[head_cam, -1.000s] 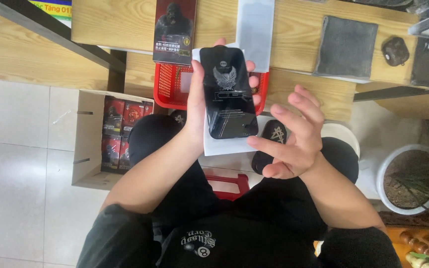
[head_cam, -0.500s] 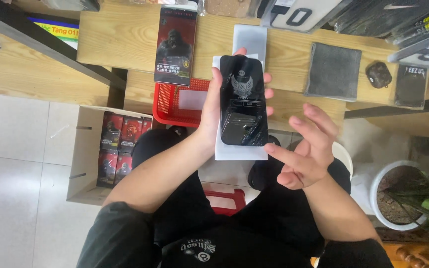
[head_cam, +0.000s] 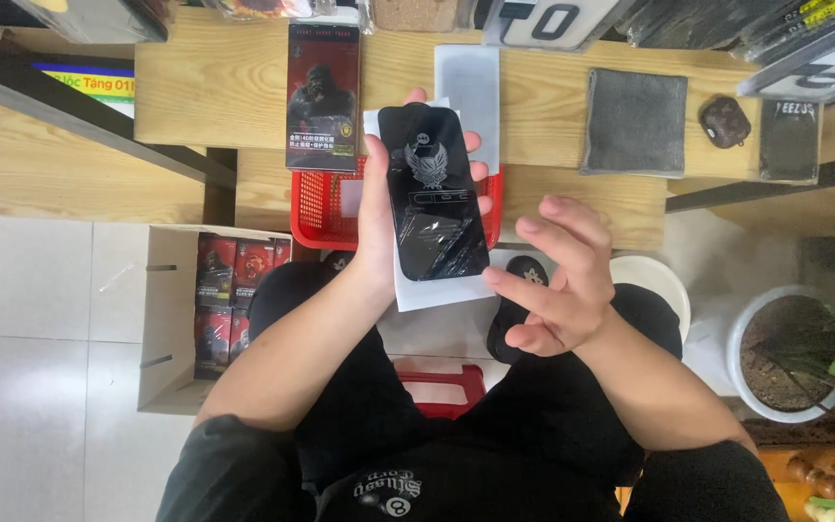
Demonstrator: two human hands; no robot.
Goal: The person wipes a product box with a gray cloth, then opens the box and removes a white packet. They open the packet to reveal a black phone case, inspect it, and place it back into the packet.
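The scene is viewed from a single head-worn camera, aimed steeply downward from close above the lap. The wooden table (head_cam: 215,106) is seen along the top edge, the tiled floor (head_cam: 41,367) at left.

Left hand (head_cam: 379,227) in raised grip, right hand (head_cam: 558,280) loosely open

Glossy black rectangular screen protector with a grey winged emblem (head_cam: 434,193) is lying face-up on a white backing card (head_cam: 417,290), tilting slightly with its top toward 12 o'clock. The card is showing along the 6 o'clock and 9 o'clock edges. Reflections are streaking its lower half.
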